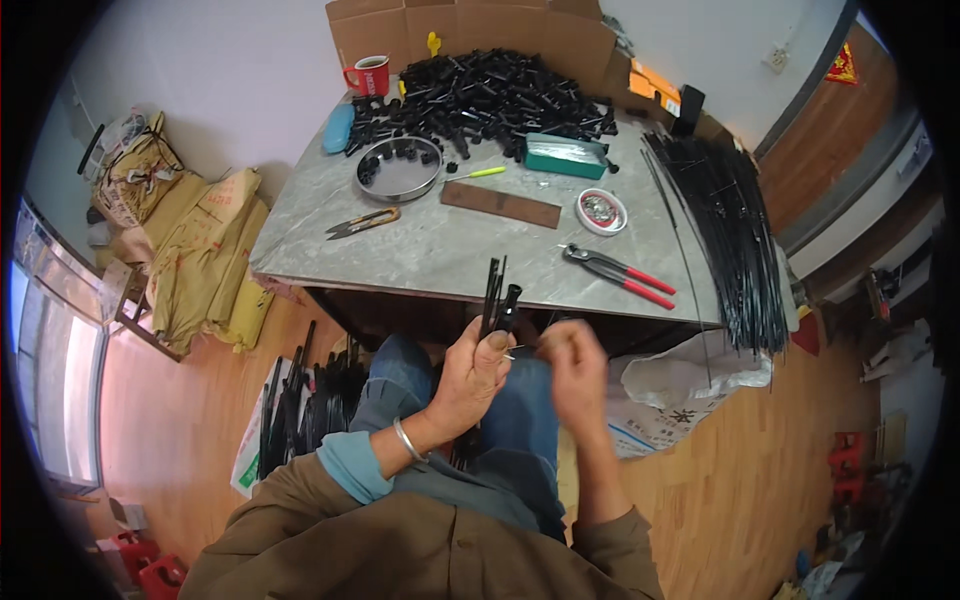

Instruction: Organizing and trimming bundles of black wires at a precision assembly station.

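Observation:
My left hand (470,375), with a silver bangle on its wrist, is closed around several thin black rods (493,283) and a black fitting with a flared end (511,300). They stand up above the thumb, in front of the table edge and over my lap. A small light, thin piece (514,352) shows beside the thumb. Just to the right, apart from the left hand, my right hand (575,365) has its fingers curled together. It is slightly blurred, and what those fingers pinch, if anything, is hidden.
On the grey table (420,260) lie red-handled pincers (620,275), scissors (363,222), a rusty metal bar (500,204), a dish of small metal parts (601,212), a round tray (375,185), a green box (565,170), a black fittings pile (500,95) and long black rods (730,230).

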Demonstrator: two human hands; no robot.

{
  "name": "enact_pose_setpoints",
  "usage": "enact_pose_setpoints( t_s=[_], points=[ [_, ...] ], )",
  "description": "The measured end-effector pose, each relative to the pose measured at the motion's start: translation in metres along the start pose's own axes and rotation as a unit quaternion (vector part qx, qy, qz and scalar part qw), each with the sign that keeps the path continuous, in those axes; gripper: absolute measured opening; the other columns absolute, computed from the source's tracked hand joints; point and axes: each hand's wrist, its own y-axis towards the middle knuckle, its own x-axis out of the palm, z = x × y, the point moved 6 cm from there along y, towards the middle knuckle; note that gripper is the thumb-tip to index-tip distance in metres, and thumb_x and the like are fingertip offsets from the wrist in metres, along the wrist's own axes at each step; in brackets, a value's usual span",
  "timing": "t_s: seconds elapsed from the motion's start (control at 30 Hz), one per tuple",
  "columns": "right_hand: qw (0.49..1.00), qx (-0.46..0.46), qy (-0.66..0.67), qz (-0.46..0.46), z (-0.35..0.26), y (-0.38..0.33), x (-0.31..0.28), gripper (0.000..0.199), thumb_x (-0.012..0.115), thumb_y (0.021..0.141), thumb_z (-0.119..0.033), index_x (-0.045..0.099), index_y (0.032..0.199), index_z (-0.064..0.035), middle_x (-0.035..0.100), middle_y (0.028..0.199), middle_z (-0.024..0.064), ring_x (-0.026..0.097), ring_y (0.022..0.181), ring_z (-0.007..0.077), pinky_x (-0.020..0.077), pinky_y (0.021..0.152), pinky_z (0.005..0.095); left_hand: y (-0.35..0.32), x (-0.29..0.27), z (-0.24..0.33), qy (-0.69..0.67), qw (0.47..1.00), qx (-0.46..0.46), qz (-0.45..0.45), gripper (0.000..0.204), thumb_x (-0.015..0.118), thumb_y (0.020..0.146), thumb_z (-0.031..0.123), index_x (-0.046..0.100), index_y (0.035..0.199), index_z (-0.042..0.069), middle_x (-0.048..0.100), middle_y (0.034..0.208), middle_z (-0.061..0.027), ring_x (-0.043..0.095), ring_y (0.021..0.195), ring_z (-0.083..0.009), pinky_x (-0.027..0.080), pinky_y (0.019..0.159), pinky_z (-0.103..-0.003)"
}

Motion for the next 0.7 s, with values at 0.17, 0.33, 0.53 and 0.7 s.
enact_pose_setpoints(
  t_s=[0.17, 0.33, 0.53, 0.7],
  points=[
    [0.89, -0.097, -0.438, 0.077, -0.009, 0.087, -0.092, 0.015, 0.067, 0.078, -0.016, 0.059, 0.086, -0.0061, 0.06, 0.09, 0.009, 0.054, 0.092, 0.0301, 0.0413, 0.08, 0.0412, -0.004, -0.015, 0.007, 0.026, 0.998, 0.024, -0.055, 0.046, 0.053, 0.093, 0.049, 0.044, 0.103, 0.005, 0.04, 0.061, -0.0011, 0.04, 0.049, -0.0084, 0.034, 0.045, -0.023],
    [0.805, -0.228, -0.546, -0.05, 0.02, 0.1, -0.091, 0.019, 0.069, 0.076, -0.02, 0.056, 0.081, -0.007, 0.056, 0.086, 0.0093, 0.053, 0.087, 0.0302, 0.0394, 0.075, 0.0425, -0.003, -0.02, 0.011, 0.006, 0.996, -0.057, -0.068, 0.029, 0.045, 0.099, 0.031, 0.046, 0.095, 0.003, 0.042, 0.059, -0.0028, 0.043, 0.045, -0.0111, 0.038, 0.045, -0.026],
    [0.87, -0.169, -0.463, 0.011, -0.003, 0.072, -0.086, 0.015, 0.059, 0.087, -0.01, 0.047, 0.085, -0.0021, 0.053, 0.079, 0.0132, 0.054, 0.071, 0.0279, 0.0446, 0.062, 0.0366, 0.006, -0.031, 0.004, -0.052, 0.998, -0.036, 0.027, 0.032, 0.043, 0.099, 0.034, 0.047, 0.092, 0.003, 0.039, 0.057, -0.0006, 0.036, 0.043, -0.0077, 0.031, 0.039, -0.023],
    [0.972, 0.061, -0.228, -0.024, -0.004, -0.014, -0.054, 0.02, 0.063, 0.08, -0.001, 0.044, 0.087, -0.0038, 0.051, 0.078, 0.0131, 0.052, 0.059, 0.0191, 0.0413, 0.051, 0.0314, 0.007, -0.028, 0.002, -0.031, 0.999, -0.004, 0.017, 0.046, 0.045, 0.096, 0.051, 0.047, 0.092, 0.005, 0.038, 0.058, 0.0013, 0.034, 0.044, -0.0051, 0.029, 0.04, -0.021]
  ],
)
